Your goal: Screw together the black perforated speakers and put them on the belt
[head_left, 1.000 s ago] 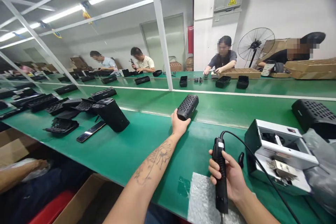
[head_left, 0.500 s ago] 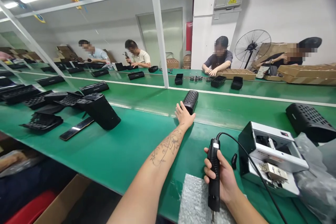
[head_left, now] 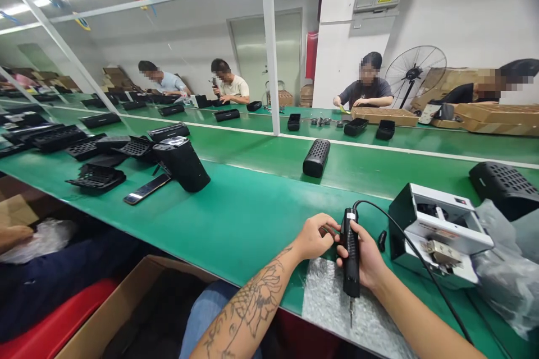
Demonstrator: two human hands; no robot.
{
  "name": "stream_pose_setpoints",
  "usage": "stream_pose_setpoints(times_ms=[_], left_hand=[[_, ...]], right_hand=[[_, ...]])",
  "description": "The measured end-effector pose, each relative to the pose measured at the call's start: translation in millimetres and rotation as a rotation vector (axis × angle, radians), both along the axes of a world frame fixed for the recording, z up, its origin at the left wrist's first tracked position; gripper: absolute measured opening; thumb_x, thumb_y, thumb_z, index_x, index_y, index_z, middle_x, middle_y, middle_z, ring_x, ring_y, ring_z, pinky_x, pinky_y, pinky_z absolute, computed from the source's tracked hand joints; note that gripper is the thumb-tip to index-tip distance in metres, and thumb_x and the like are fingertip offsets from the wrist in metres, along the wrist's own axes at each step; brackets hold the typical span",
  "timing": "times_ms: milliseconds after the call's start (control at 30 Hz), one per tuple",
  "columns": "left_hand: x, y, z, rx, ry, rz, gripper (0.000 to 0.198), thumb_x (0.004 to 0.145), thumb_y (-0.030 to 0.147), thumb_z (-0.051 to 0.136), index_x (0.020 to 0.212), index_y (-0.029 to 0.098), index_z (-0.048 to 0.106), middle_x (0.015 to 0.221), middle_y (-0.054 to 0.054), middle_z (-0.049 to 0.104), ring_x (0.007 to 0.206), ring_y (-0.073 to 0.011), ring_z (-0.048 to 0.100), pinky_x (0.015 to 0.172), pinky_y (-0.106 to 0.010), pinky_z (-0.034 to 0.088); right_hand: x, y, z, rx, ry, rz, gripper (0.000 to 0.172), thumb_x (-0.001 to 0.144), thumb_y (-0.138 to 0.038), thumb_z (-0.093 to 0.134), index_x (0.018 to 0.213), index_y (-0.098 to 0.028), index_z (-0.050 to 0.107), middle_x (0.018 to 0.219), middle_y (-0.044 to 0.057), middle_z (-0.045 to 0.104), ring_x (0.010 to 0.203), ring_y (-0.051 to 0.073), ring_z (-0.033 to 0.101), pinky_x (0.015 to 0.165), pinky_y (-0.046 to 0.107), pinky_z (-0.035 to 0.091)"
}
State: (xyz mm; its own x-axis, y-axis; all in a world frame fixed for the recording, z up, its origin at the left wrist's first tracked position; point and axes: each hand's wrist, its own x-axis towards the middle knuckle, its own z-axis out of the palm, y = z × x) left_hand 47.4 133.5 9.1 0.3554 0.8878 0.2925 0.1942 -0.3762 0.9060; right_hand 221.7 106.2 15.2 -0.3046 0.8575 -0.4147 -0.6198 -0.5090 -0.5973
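Observation:
My right hand (head_left: 367,255) is wrapped round a black electric screwdriver (head_left: 351,258), which stands upright with its bit pointing down over a sheet of bubble wrap (head_left: 322,297). Just left of the screwdriver is my left hand (head_left: 316,237), its fingers loosely bent and a gap showing between thumb and fingers. Its fingertips come close to the tool's body; whether they touch it cannot be made out. Nothing shows in the left hand. Beyond both hands, a black perforated housing (head_left: 316,158) lies on the green belt.
A white-and-black screw feeder (head_left: 438,235) stands at right, near clear plastic bags (head_left: 501,269) and another black housing (head_left: 505,190). The screwdriver's cable (head_left: 404,241) runs past the feeder. At left lie a phone (head_left: 147,188) and several black housings (head_left: 181,164). Co-workers sit across the line.
My left hand has let go of the black housing on the belt and drawn back beside the screwdriver. My right hand still holds the screwdriver. The view has shifted slightly left.

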Motion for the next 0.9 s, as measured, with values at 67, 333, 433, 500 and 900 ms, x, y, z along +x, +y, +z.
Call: stream_pose_setpoints(times_ms=[67, 333, 433, 500, 900], left_hand=[[-2.0, 0.9, -3.8, 0.016, -0.023, -0.029, 0.033, 0.068, 0.0, 0.055, 0.093, 0.014, 0.073, 0.104, -0.006, 0.072, 0.083, -0.014, 0.07, 0.075, -0.023, 0.057], [-2.3, -0.2, -6.8, -0.004, -0.03, -0.071, 0.017, 0.072, 0.005, 0.062, 0.084, 0.014, 0.069, 0.085, -0.002, 0.07, 0.075, -0.0127, 0.067, 0.072, -0.022, 0.055], [-2.0, -2.2, -3.7, -0.026, -0.034, -0.09, 0.016, 0.071, 0.006, 0.063, 0.084, 0.014, 0.069, 0.084, -0.002, 0.07, 0.075, -0.013, 0.067, 0.073, -0.023, 0.055], [-2.9, -3.3, -2.1, -0.036, -0.033, -0.093, 0.017, 0.072, 0.006, 0.062, 0.085, 0.014, 0.069, 0.085, -0.002, 0.07, 0.076, -0.0131, 0.068, 0.074, -0.023, 0.055], [-6.1, -4.9, -2.9, -0.065, 0.026, -0.066, 0.014, 0.072, 0.009, 0.068, 0.085, 0.012, 0.074, 0.089, -0.005, 0.073, 0.079, -0.0146, 0.067, 0.073, -0.023, 0.054]], right_hand=[[-0.1, 0.5, -0.3, 0.028, 0.002, -0.002, 0.034, 0.099, -0.049, 0.058, 0.109, -0.017, 0.065, 0.079, 0.001, 0.067, 0.045, 0.011, 0.052, 0.042, 0.035, 0.06], [4.5, -5.9, -2.6, 0.091, 0.025, 0.046, 0.036, 0.101, -0.047, 0.053, 0.118, -0.017, 0.065, 0.084, 0.003, 0.069, 0.042, 0.012, 0.05, 0.04, 0.037, 0.059], [4.0, -8.6, -3.6, 0.086, 0.01, 0.05, 0.036, 0.1, -0.048, 0.055, 0.117, -0.018, 0.065, 0.083, 0.003, 0.07, 0.043, 0.012, 0.051, 0.042, 0.037, 0.06], [3.3, -9.7, -2.6, 0.082, -0.01, 0.054, 0.036, 0.099, -0.048, 0.056, 0.117, -0.018, 0.065, 0.082, 0.002, 0.07, 0.042, 0.012, 0.052, 0.042, 0.037, 0.06], [4.0, -13.7, 1.8, 0.081, -0.1, 0.058, 0.035, 0.095, -0.046, 0.064, 0.119, -0.021, 0.065, 0.087, 0.004, 0.072, 0.041, 0.013, 0.051, 0.043, 0.04, 0.059]])
